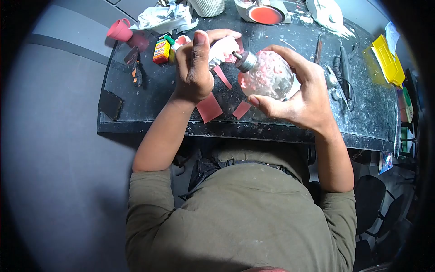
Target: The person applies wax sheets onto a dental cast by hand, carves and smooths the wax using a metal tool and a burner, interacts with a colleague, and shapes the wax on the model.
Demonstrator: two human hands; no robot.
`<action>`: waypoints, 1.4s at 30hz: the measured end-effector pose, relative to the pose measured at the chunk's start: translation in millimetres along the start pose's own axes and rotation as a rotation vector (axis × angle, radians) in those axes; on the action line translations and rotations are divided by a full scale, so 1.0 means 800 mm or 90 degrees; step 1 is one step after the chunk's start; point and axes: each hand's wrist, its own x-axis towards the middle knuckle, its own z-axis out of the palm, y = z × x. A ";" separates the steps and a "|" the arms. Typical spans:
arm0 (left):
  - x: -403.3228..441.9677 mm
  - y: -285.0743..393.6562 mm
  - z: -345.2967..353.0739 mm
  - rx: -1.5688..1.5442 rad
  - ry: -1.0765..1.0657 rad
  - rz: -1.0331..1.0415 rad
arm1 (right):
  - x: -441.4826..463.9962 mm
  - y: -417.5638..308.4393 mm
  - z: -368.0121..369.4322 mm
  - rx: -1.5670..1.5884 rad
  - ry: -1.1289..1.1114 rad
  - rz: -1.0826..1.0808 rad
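Glass lamp (267, 75) pinched in right hand (302, 88), some fingers hidden; left hand (195, 68) curled around half-hidden white cast (223, 51).

A pink mug (120, 31) sits left of the left fingers (226, 33) and a textured white pot (208, 7) beyond them, while a yellow plastic tray (389, 63) and, nearer the body, a black chair (369, 195) are well right of the right fingers (284, 51).

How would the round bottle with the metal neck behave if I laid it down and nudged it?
The bottle would likely roll, given its rounded sides. Its clear, glass-like wall suggests it's stiff but breakable. The metal neck, jutting out, might make it swerve.
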 end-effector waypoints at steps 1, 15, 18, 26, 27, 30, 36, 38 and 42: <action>0.000 0.000 0.000 0.000 0.000 0.001 | 0.000 0.001 0.000 -0.012 0.017 0.002; 0.003 -0.006 -0.006 -0.075 -0.019 -0.100 | -0.001 0.001 -0.006 0.002 0.077 0.061; 0.005 -0.017 -0.005 -0.220 -0.059 -0.172 | -0.003 -0.001 -0.007 0.054 0.069 0.134; 0.003 -0.022 -0.004 -0.012 -0.013 -0.061 | -0.005 0.001 -0.005 0.010 0.065 0.073; 0.002 -0.021 -0.004 0.013 -0.010 -0.042 | -0.005 -0.002 -0.005 0.023 0.045 0.083; 0.002 -0.023 -0.006 0.079 -0.007 0.030 | -0.004 0.002 -0.002 -0.023 0.038 0.052; 0.002 -0.023 -0.005 0.084 -0.011 0.052 | -0.002 -0.002 0.002 -0.011 -0.003 0.050; 0.001 -0.022 -0.005 0.088 -0.026 0.053 | -0.002 -0.003 0.002 -0.012 0.000 0.048; 0.000 -0.019 -0.004 0.073 -0.037 0.056 | -0.003 0.004 0.005 -0.060 0.054 0.008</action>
